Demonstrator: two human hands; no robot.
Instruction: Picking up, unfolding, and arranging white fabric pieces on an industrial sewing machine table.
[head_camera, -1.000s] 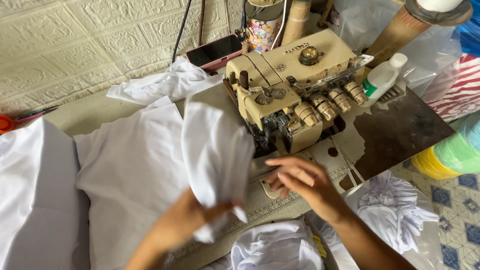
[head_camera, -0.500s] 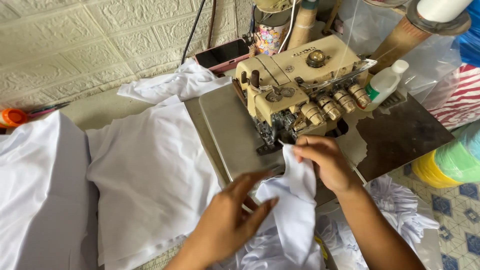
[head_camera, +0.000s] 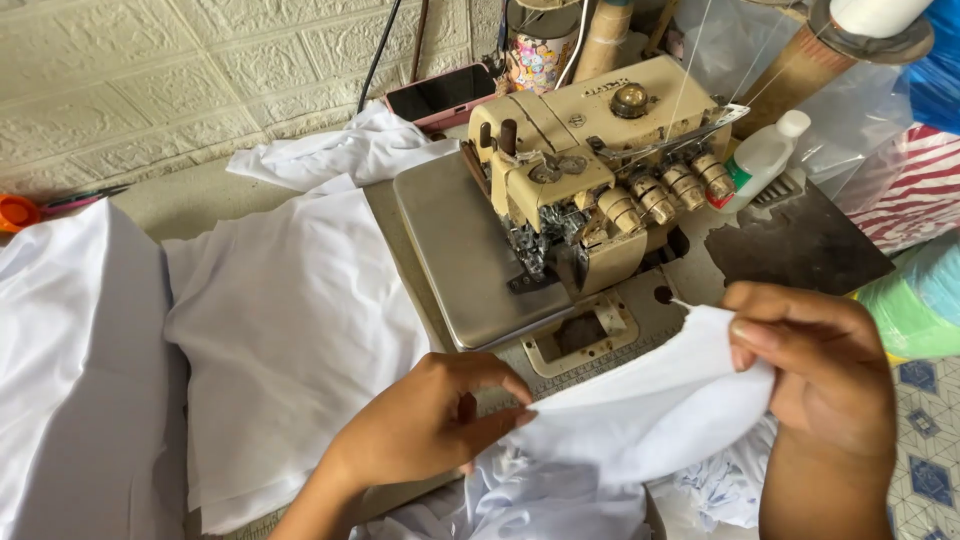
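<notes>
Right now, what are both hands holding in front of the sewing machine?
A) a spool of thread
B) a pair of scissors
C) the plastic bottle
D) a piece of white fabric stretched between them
D: the left hand and the right hand each pinch an end of the white fabric piece, held in front of the cream sewing machine; the plastic bottle stands untouched beside the machine.

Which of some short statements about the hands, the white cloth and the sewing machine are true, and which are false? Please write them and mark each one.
1. Both hands hold the white cloth piece. True.
2. The left hand rests on top of the sewing machine. False: it pinches the cloth in front of the machine.
3. A plastic bottle lies right of the machine. True.
4. The right hand holds scissors. False: it grips only the cloth.
</notes>
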